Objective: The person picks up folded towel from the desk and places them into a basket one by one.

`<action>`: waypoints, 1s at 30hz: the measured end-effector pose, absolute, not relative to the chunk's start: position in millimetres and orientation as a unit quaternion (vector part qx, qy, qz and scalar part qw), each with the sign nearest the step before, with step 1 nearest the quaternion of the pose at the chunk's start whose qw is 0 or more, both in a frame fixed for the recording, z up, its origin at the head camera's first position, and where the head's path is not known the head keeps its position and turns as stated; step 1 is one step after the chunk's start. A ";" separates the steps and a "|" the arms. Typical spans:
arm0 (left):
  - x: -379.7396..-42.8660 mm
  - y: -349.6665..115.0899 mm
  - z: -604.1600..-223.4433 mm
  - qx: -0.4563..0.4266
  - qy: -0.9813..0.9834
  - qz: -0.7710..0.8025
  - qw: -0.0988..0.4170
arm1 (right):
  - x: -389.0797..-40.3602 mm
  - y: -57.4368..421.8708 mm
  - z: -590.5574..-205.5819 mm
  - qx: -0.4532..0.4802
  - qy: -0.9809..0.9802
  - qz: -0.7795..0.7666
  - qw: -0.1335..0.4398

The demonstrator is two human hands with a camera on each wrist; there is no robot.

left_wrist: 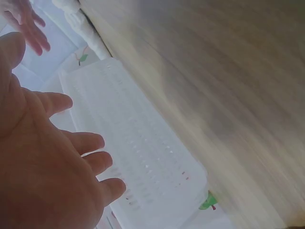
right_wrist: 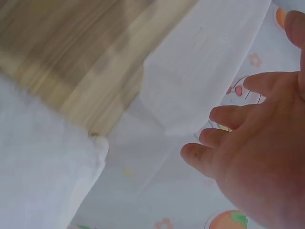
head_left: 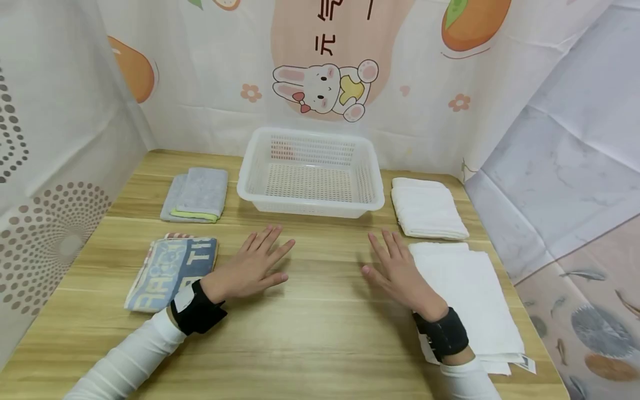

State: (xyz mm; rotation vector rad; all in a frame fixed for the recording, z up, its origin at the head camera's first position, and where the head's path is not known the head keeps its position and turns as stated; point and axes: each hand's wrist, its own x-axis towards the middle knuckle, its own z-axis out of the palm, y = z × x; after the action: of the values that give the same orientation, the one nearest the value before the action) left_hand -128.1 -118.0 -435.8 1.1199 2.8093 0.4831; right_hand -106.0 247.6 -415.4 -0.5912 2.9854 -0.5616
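My left hand (head_left: pixel 250 264) is spread over the wooden table with straight fingers and holds nothing. Just beside its wrist lies a folded blue towel (head_left: pixel 172 269) with pale lettering. Over the right half, my right hand (head_left: pixel 397 272) is likewise spread, palm down, holding nothing. It is nearest to a folded white towel (head_left: pixel 470 300), which its wrist overlaps in the head view. Beyond both hands stands a white plastic basket (head_left: pixel 310 208) with perforated sides and nothing in it. The left wrist view shows the basket (left_wrist: pixel 138 138) past the fingertips.
A folded grey cloth (head_left: pixel 202 191) with a yellow-green edge lies at the back left of the table (head_left: pixel 310 344). Another folded white towel (head_left: pixel 427 208) is at the back right. A printed curtain (head_left: pixel 200 83) hangs behind the basket, with patterned sheets on both sides.
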 end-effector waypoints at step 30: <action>-129.2 -110.7 -435.2 0.374 0.912 0.160 0.045 | -94.3 319.6 -397.5 -0.089 0.977 -0.190 0.043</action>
State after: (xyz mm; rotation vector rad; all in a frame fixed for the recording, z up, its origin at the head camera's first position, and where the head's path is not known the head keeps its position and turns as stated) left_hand -129.2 -110.7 -435.2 1.1433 2.7864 0.4897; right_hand -94.3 319.6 -397.5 -0.2734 2.9873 -0.5802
